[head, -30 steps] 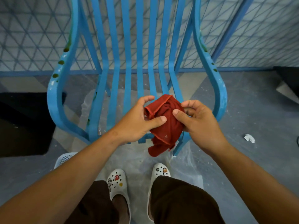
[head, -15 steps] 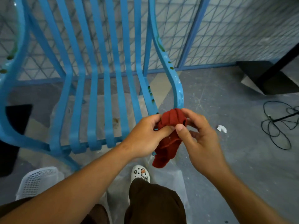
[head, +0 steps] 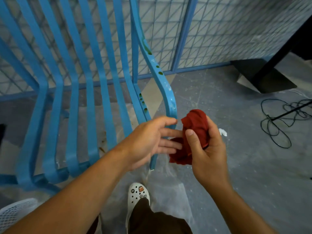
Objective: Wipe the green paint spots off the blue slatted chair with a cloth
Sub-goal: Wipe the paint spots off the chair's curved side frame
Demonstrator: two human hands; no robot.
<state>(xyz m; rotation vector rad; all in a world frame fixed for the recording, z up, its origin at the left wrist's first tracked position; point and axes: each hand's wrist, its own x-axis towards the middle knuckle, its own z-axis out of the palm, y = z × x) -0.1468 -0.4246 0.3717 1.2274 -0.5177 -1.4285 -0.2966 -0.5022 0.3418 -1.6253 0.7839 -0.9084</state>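
The blue slatted chair fills the left and middle of the head view. Its right armrest curves down toward my hands and carries dark green paint spots on top; more green spots dot the slat beside it. A bunched red cloth sits just right of the armrest's front end. My right hand grips the cloth, thumb across its front. My left hand is beside it with straight fingers whose tips touch the cloth's left side.
A tangle of black cable lies on the grey floor at right, near a black stand base. A white scrap lies behind my right hand. A white perforated basket sits bottom left. My white clog stands on plastic sheeting.
The view swung toward the chair's right armrest. My left hand let go of the cloth and straightened its fingers; my right hand now holds the bunched cloth alone.
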